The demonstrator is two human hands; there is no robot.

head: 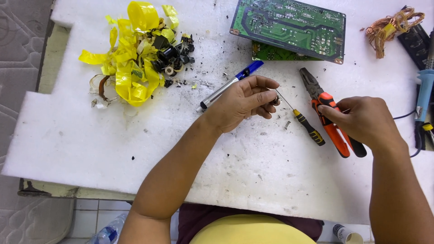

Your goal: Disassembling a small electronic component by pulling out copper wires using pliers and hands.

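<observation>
1. The left hand sat near the middle of the white foam sheet, fingers curled narrowly around a small dark part pinched at its fingertips.
2. The right hand lay at about 3 o'clock from the left, fingers closed loosely on the orange handles of the pliers, whose jaws pointed toward 11 o'clock.
3. Between the two hands lay a small screwdriver with a black and yellow handle, its tip just beside the pinched part.
4. At 11 o'clock from the left hand, a silver and blue pen-shaped tool ran under the hand's edge.
5. A green circuit board lay at 1 o'clock near the sheet's far edge, with a second board partly under it.
6. A heap of yellow tape scraps and black bits filled the 10 o'clock area.
7. A coil of copper wire lay at the far right, and a blue soldering iron ran along the right edge.
8. Open room lay at 7 to 8 o'clock, the bare foam reaching the stepped left edge and the near edge, dotted only with small debris.
</observation>
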